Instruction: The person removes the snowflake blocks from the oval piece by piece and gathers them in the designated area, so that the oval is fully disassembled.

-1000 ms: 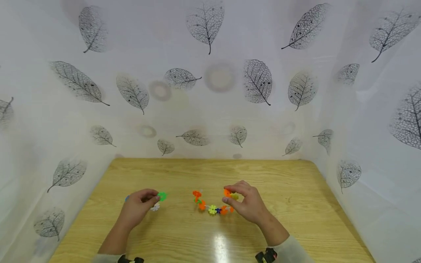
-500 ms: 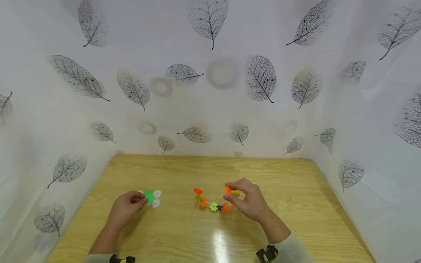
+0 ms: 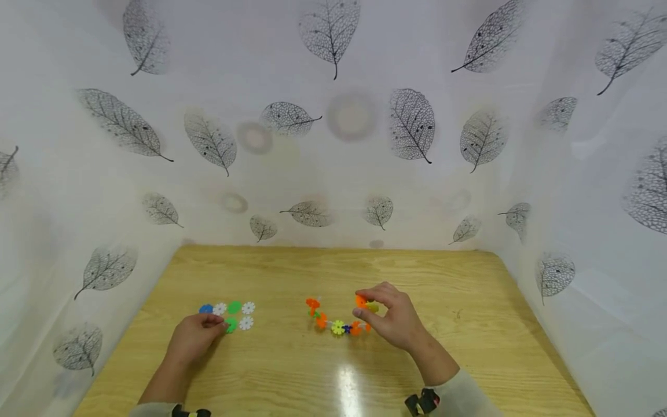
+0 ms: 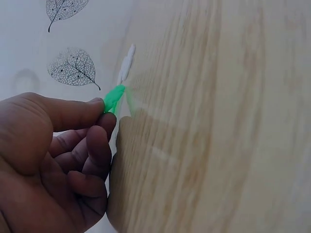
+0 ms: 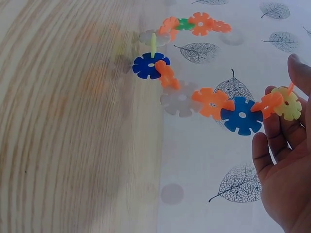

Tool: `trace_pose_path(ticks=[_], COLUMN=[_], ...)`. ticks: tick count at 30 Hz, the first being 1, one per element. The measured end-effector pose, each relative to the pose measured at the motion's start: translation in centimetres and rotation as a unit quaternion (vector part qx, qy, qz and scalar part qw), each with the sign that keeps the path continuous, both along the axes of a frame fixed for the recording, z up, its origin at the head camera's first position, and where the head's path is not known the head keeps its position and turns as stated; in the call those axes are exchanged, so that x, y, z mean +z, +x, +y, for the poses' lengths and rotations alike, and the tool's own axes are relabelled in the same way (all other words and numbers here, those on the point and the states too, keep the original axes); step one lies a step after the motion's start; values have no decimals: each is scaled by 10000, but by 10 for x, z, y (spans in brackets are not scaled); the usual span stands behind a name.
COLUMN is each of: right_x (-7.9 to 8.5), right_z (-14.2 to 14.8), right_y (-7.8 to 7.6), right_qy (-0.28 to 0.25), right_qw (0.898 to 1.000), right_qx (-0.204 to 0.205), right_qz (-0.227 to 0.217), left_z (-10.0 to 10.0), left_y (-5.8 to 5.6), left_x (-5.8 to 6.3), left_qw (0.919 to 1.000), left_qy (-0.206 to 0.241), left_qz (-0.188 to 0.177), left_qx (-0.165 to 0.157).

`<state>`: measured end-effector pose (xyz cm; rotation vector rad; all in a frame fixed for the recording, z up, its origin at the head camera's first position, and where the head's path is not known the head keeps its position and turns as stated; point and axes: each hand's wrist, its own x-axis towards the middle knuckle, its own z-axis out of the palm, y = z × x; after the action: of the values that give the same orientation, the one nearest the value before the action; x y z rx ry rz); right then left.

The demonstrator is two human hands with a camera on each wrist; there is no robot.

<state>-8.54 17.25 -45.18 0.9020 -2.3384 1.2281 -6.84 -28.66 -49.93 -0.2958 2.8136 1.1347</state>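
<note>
In the head view my left hand (image 3: 193, 340) is low over the left of the table, thumb and index finger pinching a green flower-shaped plastic disc (image 3: 231, 325). The left wrist view shows this green disc (image 4: 114, 98) edge-on, close to the tabletop. Just beyond it lie a blue disc (image 3: 206, 308), a second green disc (image 3: 234, 307) and several white discs (image 3: 246, 322). My right hand (image 3: 392, 318) pinches one end of a chain of interlocked discs (image 3: 338, 328). Orange, blue, yellow and clear discs (image 5: 181, 99) hang from it in a curve, seen in the right wrist view.
The wooden table (image 3: 292, 370) reaches back to a white curtain (image 3: 333, 174) printed with leaves, which encloses the back and both sides. A wrist camera strap (image 3: 422, 402) sits at my right sleeve.
My left hand has moved leftward, then nearer to me, with a green disc in its fingers. The discs it covered now show. My right hand and the chain stay nearly still.
</note>
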Motion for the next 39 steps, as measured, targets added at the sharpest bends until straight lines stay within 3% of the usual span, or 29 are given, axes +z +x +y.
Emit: trace_pose_path(ticks=[22,34,39], right_x=[1,2,3], right_z=[-1,-2,-2], right_y=[1,2,2], right_qy=[42,60,71], right_qw=[10000,10000,10000], right_qx=[5,-19,-30], right_qz=[-34,-4,12], left_z=[-2,2,7], left_y=[-6,-4,-3], left_x=[1,8,14], left_qw=[9983,9985,9991], left_qy=[-485,-406,-268], left_qz=[-25,16,192], left_qx=[-323,-354,-266])
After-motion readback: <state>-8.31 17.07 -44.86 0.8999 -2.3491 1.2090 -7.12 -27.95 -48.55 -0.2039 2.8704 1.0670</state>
